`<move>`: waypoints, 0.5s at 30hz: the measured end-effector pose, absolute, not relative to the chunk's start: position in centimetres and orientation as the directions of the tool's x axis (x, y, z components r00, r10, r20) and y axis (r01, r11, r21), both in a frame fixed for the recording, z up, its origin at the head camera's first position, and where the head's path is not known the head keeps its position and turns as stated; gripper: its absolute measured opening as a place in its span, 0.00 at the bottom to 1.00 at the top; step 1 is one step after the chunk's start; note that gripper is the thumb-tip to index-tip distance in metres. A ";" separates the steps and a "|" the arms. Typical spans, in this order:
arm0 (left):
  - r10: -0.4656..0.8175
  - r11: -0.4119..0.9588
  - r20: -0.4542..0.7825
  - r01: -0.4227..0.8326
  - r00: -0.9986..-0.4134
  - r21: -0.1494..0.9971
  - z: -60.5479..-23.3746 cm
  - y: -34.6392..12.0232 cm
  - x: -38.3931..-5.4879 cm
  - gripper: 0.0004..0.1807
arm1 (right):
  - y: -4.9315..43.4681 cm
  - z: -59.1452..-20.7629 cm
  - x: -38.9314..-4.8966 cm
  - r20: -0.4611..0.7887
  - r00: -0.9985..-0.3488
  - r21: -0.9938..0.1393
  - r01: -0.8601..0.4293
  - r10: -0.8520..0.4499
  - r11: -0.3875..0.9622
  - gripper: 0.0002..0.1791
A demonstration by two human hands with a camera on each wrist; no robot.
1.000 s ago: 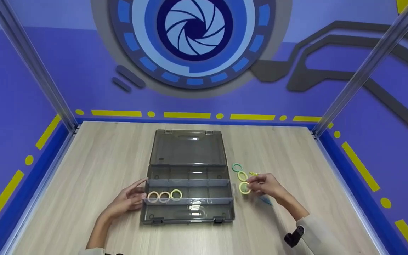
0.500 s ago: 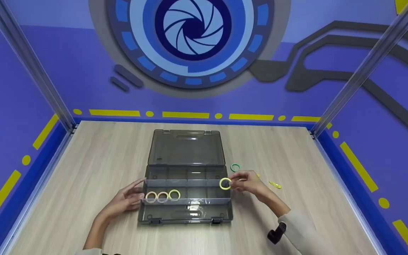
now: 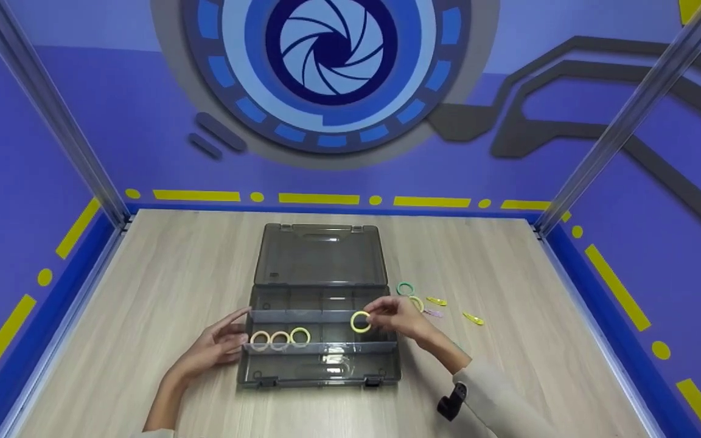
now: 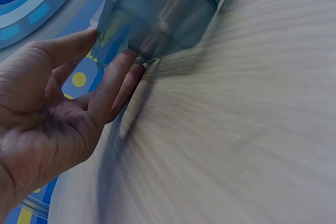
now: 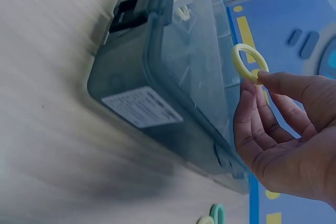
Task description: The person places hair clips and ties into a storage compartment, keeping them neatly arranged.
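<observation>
My right hand [image 3: 400, 317] pinches a yellow hair tie [image 5: 239, 69] between thumb and fingertips, over the right part of the middle compartment of a smoky see-through box [image 3: 320, 383]. In the right wrist view the hair tie stands up above the box's rim, the other fingers loosely bent beneath it. At the box's left wall rests my left hand [image 3: 213, 345], its fingertips touching the outside, as the left wrist view shows too. Two pale peach hair ties [image 3: 252, 339] and a yellow one [image 3: 300, 328] sit in a row at the left of the middle compartment.
The box lid [image 3: 321, 255] lies back, away from me. Right of the box are a green hair tie [image 3: 405, 283], a yellow hair tie partly behind my right hand, two yellow snap clips [image 3: 473, 319] and a purple clip [image 3: 433, 313]. Walls enclose the wooden table [image 3: 162, 261].
My right hand has picked up the yellow hair tie from right of the box and carried it left over the middle compartment. The left hand stays at the box's left side.
</observation>
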State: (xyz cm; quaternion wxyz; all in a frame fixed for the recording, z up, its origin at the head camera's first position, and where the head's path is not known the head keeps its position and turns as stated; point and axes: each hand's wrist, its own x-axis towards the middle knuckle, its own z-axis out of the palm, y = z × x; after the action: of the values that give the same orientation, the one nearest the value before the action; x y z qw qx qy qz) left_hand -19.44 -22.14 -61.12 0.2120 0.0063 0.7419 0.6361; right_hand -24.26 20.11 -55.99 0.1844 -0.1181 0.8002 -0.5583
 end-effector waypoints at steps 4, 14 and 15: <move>0.278 0.183 -0.315 -0.271 -0.908 0.945 -61.3 -22.1 -19.5 0.37 | 19.2 -56.3 -24.2 -0.136 -0.898 -0.943 -0.011 -0.418 0.332 0.14; 0.284 0.183 -0.299 -0.255 -0.911 0.950 -61.2 -22.1 -19.6 0.38 | 16.8 -57.3 -24.6 -0.076 -0.905 -0.933 -0.083 -0.419 0.349 0.11; 0.287 0.180 -0.297 -0.253 -0.911 0.950 -61.2 -22.1 -19.6 0.39 | 16.6 -57.4 -24.6 -0.071 -0.906 -0.930 -0.091 -0.417 0.356 0.10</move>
State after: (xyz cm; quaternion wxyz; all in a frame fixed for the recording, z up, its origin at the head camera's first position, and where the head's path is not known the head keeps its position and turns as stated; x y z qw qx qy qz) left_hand -19.61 -22.10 -61.18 0.2109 0.0112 0.7387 0.6401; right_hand -24.58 16.60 -57.38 0.1493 -0.1570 0.8098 -0.5452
